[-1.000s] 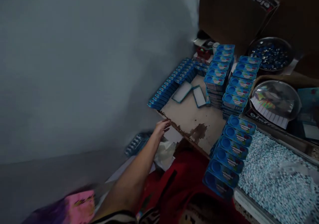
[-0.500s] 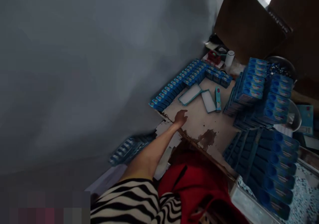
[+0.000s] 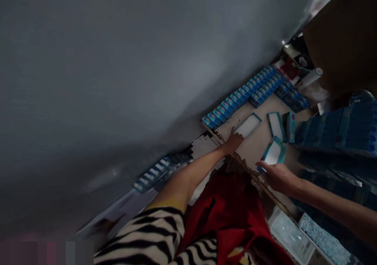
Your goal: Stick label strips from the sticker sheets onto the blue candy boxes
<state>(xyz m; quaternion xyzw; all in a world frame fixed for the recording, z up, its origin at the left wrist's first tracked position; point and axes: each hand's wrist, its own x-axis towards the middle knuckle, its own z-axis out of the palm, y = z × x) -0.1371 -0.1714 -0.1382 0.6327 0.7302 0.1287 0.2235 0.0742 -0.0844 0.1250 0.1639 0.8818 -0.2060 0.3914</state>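
Left grip [image 3: 233, 142], fingers apart, lies nearest the white-faced box [image 3: 249, 125] slanting lengthwise away rightward; right grip [image 3: 277, 175] clamps a blue-edged carton [image 3: 273, 151].

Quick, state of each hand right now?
Left hand: at a white-faced, blue-edged rectangular box; whether its grip is closed cannot be told.
Right hand: closed, holding another white-faced, blue-edged rectangular box.

Showing bold black-and-cream stripes on the sleeve [image 3: 150, 233], deep red on the cloth [image 3: 229, 210]! Now flashing bright blue along the rows of boxes [image 3: 235, 102], white edged in teal on the loose boxes [image 3: 275, 125], dull grey across the wall [image 3: 118, 80].
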